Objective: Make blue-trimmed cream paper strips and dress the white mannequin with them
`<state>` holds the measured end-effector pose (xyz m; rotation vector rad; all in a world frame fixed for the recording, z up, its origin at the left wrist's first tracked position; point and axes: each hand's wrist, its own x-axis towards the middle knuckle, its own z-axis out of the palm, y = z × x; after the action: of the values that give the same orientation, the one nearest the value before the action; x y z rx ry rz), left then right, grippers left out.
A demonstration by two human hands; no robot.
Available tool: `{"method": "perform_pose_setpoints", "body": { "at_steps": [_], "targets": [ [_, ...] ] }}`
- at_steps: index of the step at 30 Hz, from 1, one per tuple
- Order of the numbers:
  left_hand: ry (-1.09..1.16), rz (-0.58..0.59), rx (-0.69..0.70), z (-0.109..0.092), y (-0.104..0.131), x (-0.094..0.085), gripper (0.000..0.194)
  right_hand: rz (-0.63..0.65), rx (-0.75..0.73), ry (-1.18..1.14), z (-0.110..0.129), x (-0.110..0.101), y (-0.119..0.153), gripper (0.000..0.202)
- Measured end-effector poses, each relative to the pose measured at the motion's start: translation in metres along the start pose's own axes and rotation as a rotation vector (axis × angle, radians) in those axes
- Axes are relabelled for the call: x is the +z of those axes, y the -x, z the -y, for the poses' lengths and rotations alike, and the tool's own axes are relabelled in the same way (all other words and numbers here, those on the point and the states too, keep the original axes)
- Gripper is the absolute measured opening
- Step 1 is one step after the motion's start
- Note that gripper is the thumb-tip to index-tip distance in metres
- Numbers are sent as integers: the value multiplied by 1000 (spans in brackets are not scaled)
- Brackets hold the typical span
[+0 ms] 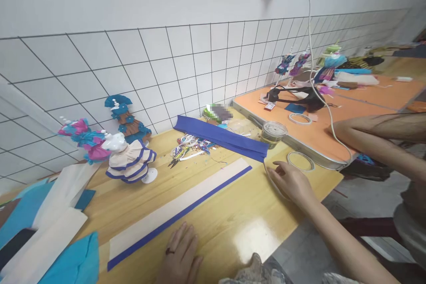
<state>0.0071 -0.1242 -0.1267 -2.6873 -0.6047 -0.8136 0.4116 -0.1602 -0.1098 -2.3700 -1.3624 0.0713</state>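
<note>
A long cream strip (179, 204) with a blue band along its near edge lies across the wooden table. My left hand (181, 253) rests flat beside the strip's near edge, fingers stretched out and a dark ring on one of them. Past the strip's far right end, my right hand (294, 184) curls over a pale, thin roll of tape (271, 177), which it partly hides. Another roll of tape (300, 161) lies just beyond that hand. A folded blue piece of material (221, 136) stretches behind the strip.
Cutting pliers (176, 157) lie by a heap of scraps (196, 144). A ruffled doll figure (129, 159) stands left, near cream and turquoise sheets (73, 257). A clear round tub (274, 132) is at the right. An orange table (359, 120) adjoins; another person's arm (376, 137) is there.
</note>
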Motion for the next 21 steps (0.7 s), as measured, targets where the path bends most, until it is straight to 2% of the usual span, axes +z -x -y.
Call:
{"method": "perform_pose_setpoints", "body": {
  "at_steps": [4, 7, 11, 17, 21],
  "targets": [
    [32, -16, -28, -2, -8, -2, 21, 126, 37, 9, 14, 3, 2, 40],
    [28, -18, -21, -3, -13, -4, 22, 162, 52, 10, 18, 2, 3, 37],
    [8, -8, -17, -4, -17, -3, 22, 142, 59, -27, 19, -1, 7, 38],
    [17, 70, -39, -9, -15, -1, 23, 7, 22, -147, 13, -1, 11, 40],
    [55, 153, -85, -12, -16, -4, 25, 96, -31, -129, 13, -1, 14, 44]
  ]
}}
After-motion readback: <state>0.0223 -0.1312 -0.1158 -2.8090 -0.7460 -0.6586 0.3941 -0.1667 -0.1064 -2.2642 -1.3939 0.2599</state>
